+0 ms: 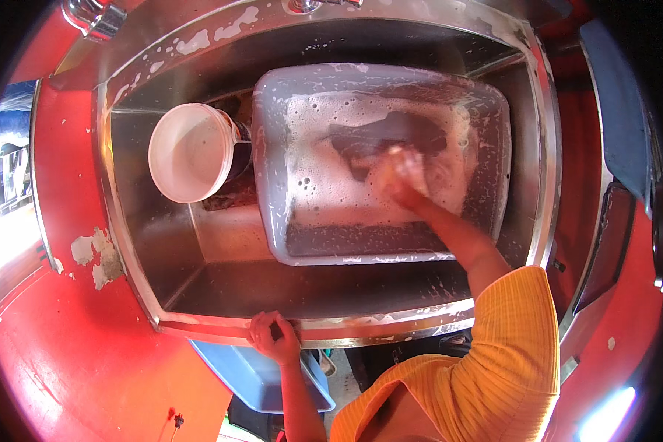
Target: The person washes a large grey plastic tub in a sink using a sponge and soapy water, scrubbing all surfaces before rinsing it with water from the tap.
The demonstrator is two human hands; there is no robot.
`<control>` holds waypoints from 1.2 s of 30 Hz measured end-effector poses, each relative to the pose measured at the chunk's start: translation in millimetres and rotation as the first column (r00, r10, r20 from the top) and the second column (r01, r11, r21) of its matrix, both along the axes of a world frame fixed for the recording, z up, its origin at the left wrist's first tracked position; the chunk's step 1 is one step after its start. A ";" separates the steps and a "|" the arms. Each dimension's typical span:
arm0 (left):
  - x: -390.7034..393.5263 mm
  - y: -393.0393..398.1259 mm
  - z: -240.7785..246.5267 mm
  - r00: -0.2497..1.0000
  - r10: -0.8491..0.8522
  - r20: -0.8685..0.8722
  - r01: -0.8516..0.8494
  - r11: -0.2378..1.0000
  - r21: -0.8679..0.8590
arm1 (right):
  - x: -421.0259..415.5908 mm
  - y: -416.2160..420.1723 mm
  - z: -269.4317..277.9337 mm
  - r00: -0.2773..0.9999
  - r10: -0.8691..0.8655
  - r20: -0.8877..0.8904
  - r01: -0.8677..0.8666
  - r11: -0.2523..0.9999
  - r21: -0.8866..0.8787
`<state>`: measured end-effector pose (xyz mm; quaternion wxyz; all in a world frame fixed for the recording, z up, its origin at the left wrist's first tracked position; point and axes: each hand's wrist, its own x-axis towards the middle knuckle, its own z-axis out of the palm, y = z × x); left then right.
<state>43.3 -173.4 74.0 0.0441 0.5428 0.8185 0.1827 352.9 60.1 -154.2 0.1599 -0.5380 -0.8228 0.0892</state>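
Note:
A large grey plastic tub point(359, 241) holds soapy, foamy water and stands in a stainless steel sink point(226, 287). Over the foam inside it is my right hand point(403, 171), blurred, with the arm reaching in over the tub's near right rim. Whether it grips anything is not clear. Just beyond the fingers, the foam has a dark gap point(392, 132). My left hand point(274, 336) rests at the sink's front edge, its thumb and fingers curled; nothing shows in it. To the left of the tub, a white plastic bucket point(190, 152) leans with its mouth towards me.
A faucet part point(304, 5) is at the sink's back edge, and a chrome fitting point(96, 19) at the back left. Under the front edge is a blue plastic basin point(248, 375). Red surfaces point(66, 182) with peeling paint flank the sink. A blue panel point(613, 110) stands at the right.

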 end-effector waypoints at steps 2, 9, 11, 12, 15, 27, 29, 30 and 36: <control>-0.5 1.1 -0.6 1.000 -0.003 0.001 0.003 1.000 0.010 | -60.8 1.5 -1.4 0.903 0.126 -0.410 -0.241 0.940 -0.242; -2.2 4.0 -0.7 0.998 0.027 0.058 -0.028 0.999 0.018 | -156.1 -15.4 -5.7 0.775 0.509 -0.375 -0.551 0.835 -0.006; -2.8 9.0 4.0 0.999 0.000 0.044 -0.001 1.000 0.009 | -110.5 -13.6 -25.7 0.732 0.559 -0.389 -0.616 0.788 -0.026; -1.4 7.1 3.9 0.999 0.008 0.036 -0.009 1.000 0.009 | -78.7 -12.3 -18.0 0.691 0.670 -0.269 -0.690 0.723 0.028; -0.4 2.1 2.2 0.998 0.039 0.057 -0.040 0.999 0.014 | 34.0 -19.3 3.3 0.730 0.663 -0.165 -0.682 0.722 -0.114; 2.0 5.6 2.5 0.996 0.027 0.079 -0.029 0.999 0.029 | -28.0 104.7 -6.5 0.694 -0.700 0.167 0.715 0.697 -0.050; -1.8 5.8 3.0 0.996 0.047 0.079 -0.049 0.999 0.019 | -97.4 105.9 -8.1 0.771 -0.545 0.331 0.575 0.818 0.007; -3.1 5.7 3.2 0.995 0.063 0.073 -0.065 0.998 0.023 | -126.9 110.1 12.7 0.848 -0.403 0.345 0.495 0.835 -0.241; -3.9 1.1 0.5 0.999 0.024 0.039 -0.025 0.999 0.021 | -129.5 21.3 23.8 0.920 0.385 -0.075 -0.392 0.907 -0.154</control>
